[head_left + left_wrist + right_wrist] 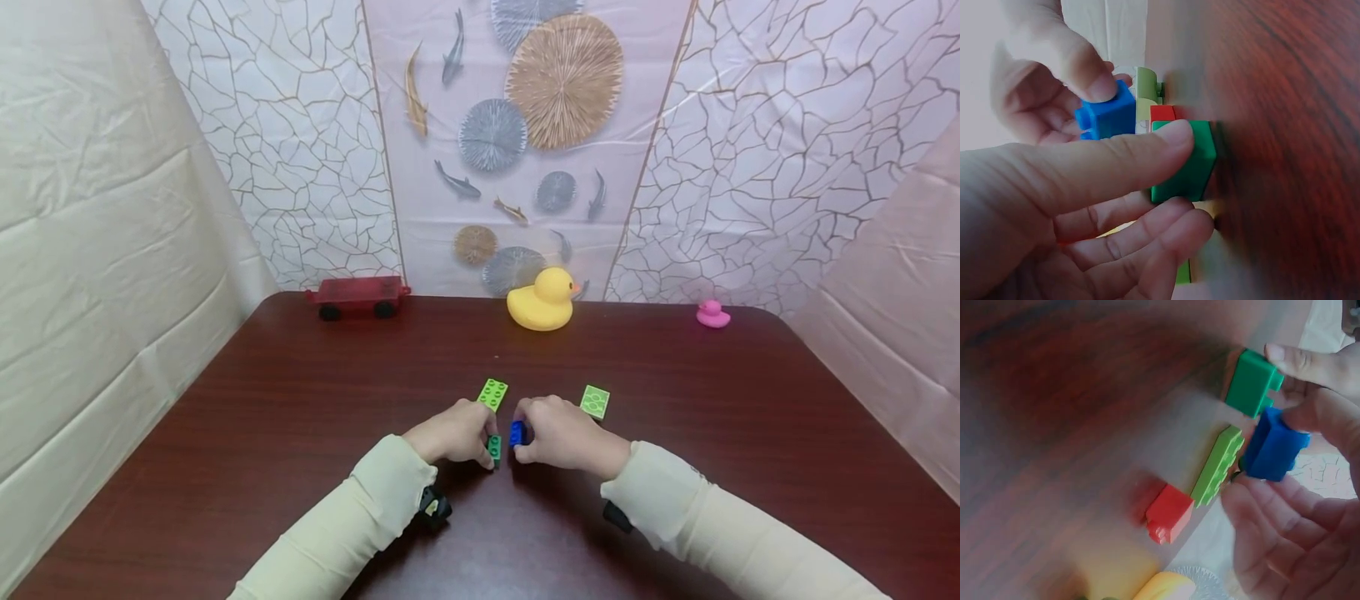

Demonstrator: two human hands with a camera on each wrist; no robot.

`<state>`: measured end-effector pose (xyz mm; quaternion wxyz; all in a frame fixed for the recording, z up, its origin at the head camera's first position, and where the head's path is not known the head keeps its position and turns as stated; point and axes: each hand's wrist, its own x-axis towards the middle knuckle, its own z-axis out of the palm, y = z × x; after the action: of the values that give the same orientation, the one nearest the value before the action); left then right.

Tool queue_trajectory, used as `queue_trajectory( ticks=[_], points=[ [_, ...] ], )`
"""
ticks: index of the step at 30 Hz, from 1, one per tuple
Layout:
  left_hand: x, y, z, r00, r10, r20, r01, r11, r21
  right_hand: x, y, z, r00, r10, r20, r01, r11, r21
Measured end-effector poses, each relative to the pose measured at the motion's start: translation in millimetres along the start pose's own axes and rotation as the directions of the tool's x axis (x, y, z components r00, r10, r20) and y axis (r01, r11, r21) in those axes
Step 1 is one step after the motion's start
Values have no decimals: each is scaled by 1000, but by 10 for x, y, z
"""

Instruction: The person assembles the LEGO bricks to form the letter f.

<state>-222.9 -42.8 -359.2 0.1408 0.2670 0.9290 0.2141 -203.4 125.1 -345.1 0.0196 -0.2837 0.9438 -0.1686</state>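
Observation:
My left hand [457,432] pinches a dark green toy brick [1194,165] between thumb and fingers, low over the brown table. Facing it, my right hand [561,433] grips a blue brick [1275,447] by its sides, with the studs showing. A small gap separates the two bricks in the head view. Beyond the left hand lies a lime green studded brick [492,393], partly covered by the fingers. A red brick [1170,511] rests on the table in both wrist views, but the hands hide it in the head view. Past the right hand sits a pale green piece [595,402].
Along the table's [300,417] far edge stand a red toy wagon [358,292], a yellow rubber duck [542,304] and a small pink duck [712,315]. Patterned cloth [315,150] hangs behind them. Black wrist devices show under both sleeves.

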Motion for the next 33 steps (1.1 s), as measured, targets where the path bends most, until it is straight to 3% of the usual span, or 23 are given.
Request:
queue_trajectory(
  ticks=[10,25,33],
  points=[
    [21,-18,5,1000,-16,-25,15,1000,-22,13,-98,34,998,-47,-50,46,999,-17],
    [26,-52,26,999,-5,-39,4,1000,-14,107,-88,76,998,-64,-7,63,998,-14],
    [21,-64,5,998,45,-33,-45,999,-12,158,-105,64,995,-96,19,97,993,-70]
  ],
)
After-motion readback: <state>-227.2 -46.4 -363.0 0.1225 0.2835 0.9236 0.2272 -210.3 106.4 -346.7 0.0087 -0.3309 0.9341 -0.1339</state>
